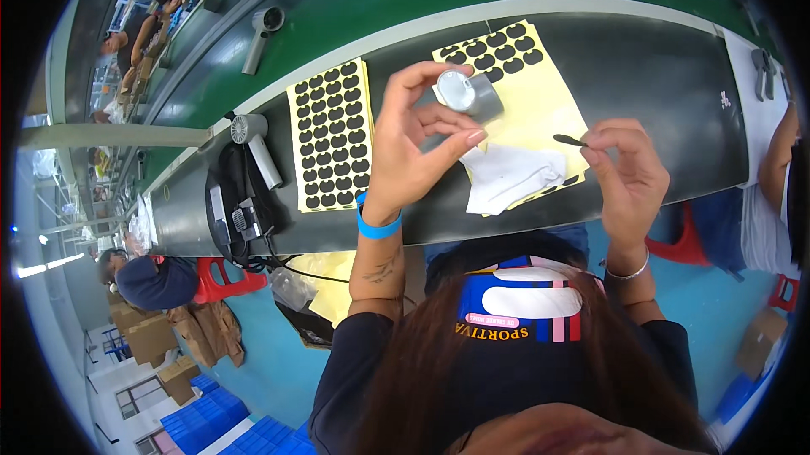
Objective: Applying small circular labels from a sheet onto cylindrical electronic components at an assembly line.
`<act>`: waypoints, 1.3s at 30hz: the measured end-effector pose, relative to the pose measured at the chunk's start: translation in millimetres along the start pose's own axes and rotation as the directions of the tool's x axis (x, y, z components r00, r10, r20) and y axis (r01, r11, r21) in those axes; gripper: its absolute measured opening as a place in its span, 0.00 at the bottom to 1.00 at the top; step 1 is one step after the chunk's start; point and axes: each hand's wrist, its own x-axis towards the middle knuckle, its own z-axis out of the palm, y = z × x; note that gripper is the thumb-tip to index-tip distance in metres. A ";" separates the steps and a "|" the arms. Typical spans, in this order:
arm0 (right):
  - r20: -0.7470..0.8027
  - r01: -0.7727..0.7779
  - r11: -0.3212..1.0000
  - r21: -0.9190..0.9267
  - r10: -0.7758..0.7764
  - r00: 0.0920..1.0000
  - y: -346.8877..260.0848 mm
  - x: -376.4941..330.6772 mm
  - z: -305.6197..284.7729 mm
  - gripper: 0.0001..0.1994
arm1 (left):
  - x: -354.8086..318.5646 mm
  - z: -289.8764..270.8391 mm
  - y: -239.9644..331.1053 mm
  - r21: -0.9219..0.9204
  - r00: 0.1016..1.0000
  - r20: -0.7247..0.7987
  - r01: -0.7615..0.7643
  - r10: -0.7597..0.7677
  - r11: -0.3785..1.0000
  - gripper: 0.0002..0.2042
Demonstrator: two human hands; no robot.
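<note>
My left hand is closed round a grey cylindrical housing and holds it up above the bench. Its pale, shiny round end faces partly toward me; it resembles the head of the handheld fans nearby. Between the thumb and finger of my right hand is a small black sticker, seen nearly edge-on, apart from the housing. Below the housing, a white cloth lies on a yellow sheet with rows of black round stickers at its far end. Another yellow sticker sheet, mostly full, lies left of my left hand.
A handheld fan lies on the black bench beside a dark bag. Another fan rests on the green conveyor beyond. A dark tool lies at far right. Other people sit nearby, left and right.
</note>
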 end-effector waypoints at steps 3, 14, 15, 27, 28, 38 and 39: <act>0.008 -0.043 0.998 0.053 0.043 0.999 0.9 -2.3 -0.8 0.07 | -3.3 0.6 1.4 -0.090 0.999 0.036 0.013 -0.010 0.996 0.27; 0.002 0.075 0.995 -0.059 -0.075 0.997 -8.7 5.7 7.0 0.07 | -15.0 19.7 -13.0 0.093 0.982 -0.034 -0.183 0.187 0.979 0.18; 0.025 0.048 0.999 0.016 -0.048 0.999 -7.3 4.4 6.7 0.08 | -16.6 20.0 -14.6 0.123 0.982 0.038 -0.186 0.183 0.975 0.18; 0.104 -0.145 0.955 0.258 0.122 0.987 -19.7 9.8 8.5 0.20 | -17.2 42.4 -6.8 0.079 0.982 0.172 -0.094 0.079 0.992 0.21; 0.122 -0.198 0.946 0.257 0.172 0.978 -20.8 9.6 7.7 0.20 | -16.9 45.3 -6.8 0.045 0.984 0.164 -0.075 0.067 0.996 0.22; 0.087 -0.268 0.920 0.285 0.254 0.963 -20.1 8.4 3.9 0.19 | -14.0 52.1 -4.5 -0.118 0.982 0.189 -0.002 0.024 0.993 0.23; 0.088 -0.240 0.928 0.285 0.224 0.971 -16.8 8.2 3.7 0.18 | -14.5 52.4 -4.6 -0.136 0.982 0.189 0.010 0.016 0.991 0.23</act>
